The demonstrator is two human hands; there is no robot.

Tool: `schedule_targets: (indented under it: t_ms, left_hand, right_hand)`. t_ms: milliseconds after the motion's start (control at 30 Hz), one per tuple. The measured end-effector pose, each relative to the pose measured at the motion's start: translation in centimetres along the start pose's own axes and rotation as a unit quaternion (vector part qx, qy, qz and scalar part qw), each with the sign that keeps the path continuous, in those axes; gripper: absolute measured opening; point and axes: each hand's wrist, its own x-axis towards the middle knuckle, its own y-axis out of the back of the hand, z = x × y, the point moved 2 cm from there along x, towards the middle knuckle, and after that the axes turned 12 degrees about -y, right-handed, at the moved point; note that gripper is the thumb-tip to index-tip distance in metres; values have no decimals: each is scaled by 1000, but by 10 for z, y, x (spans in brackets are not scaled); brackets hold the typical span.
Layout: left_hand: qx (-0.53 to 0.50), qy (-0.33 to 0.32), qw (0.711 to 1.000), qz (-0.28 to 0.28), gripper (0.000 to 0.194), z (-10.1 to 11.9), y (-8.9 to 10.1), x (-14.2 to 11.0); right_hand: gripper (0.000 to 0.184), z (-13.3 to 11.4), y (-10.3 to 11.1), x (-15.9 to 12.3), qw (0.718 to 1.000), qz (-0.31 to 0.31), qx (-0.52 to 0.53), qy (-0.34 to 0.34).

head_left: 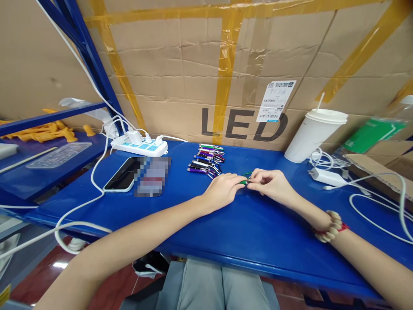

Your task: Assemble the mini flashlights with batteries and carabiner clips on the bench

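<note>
Just above the blue table (245, 232), my left hand (222, 191) pinches a small green keychain flashlight (243, 182), most of its body covered by the fingers. My right hand (272, 185) meets it from the other side, thumb and fingertips closed on the flashlight's end, where a bit of green carabiner clip shows. Exactly what the right fingertips grip is too small to make out. Beyond my left hand lies a column of several keychain flashlights (203, 160) in purple, black, silver, blue, red and green, their carabiners pointing right.
On the left are a phone (121, 174), a blurred-out flat item (153, 177) and a white power strip (140, 145) with cables. To the right stand a white cup (311, 135) with a straw and a charger (327, 176). A large cardboard box (180, 77) rises behind.
</note>
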Motion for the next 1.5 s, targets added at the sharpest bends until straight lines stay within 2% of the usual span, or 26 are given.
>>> schedule_targets:
  t_ms: [200, 333, 467, 600, 733, 967, 1300, 1500]
  left_hand:
    - [-9, 11, 1000, 4, 25, -1, -1, 1]
    - [-53, 18, 998, 12, 27, 2, 3, 1]
    - [-81, 19, 996, 19, 32, 4, 5, 1]
    - [-90, 3, 995, 35, 30, 3, 5, 1]
    - [-100, 14, 994, 37, 28, 3, 4, 1]
    - [-83, 76, 994, -11, 23, 3, 5, 2]
    - [-45, 85, 995, -27, 23, 3, 4, 3]
    - [-57, 87, 994, -18, 23, 2, 3, 4]
  right_hand:
    - [43, -2, -1, 0, 999, -8, 26, -45]
    - [46, 1, 0, 1, 997, -9, 27, -69]
    - [48, 5, 0, 2, 997, -6, 21, -78]
    - [46, 5, 0, 2, 996, 0, 28, -85]
    - [45, 2, -1, 1, 995, 7, 24, -94]
    - [43, 5, -2, 2, 996, 14, -34, -75]
    - [43, 3, 0, 0, 983, 94, -156, -14]
    - [39, -5, 0, -3, 991, 82, -98, 31]
